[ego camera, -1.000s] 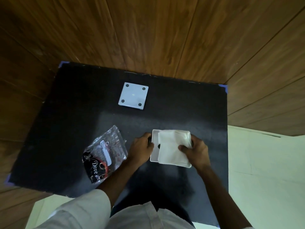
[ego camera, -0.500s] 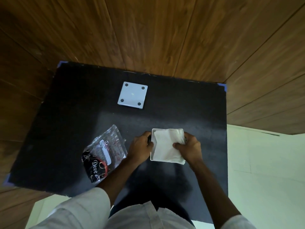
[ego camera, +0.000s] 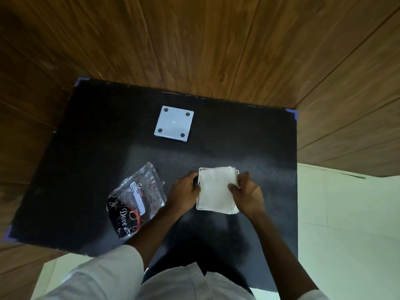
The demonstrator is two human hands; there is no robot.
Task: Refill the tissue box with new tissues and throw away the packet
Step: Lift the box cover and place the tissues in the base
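A stack of white tissues [ego camera: 215, 189] lies in the open white tissue box [ego camera: 197, 205] near the front of the black table. My left hand [ego camera: 184, 197] grips the box's left wall. My right hand [ego camera: 246, 194] presses on the right side of the tissues, thumb on top of the stack. The clear plastic packet [ego camera: 136, 200] with a black printed end lies flat on the table to the left of my left hand. The box's white square lid [ego camera: 173, 124], with a dark dot in each corner, lies farther back.
The black table [ego camera: 86, 148] stands in a corner of wood-panelled walls [ego camera: 216, 40]. Blue tape marks its corners. Pale floor [ego camera: 346, 224] shows to the right of the table.
My right hand has slid the tissue stack left, from hanging over the box's right edge to lying squarely inside it. My left hand has stayed on the box.
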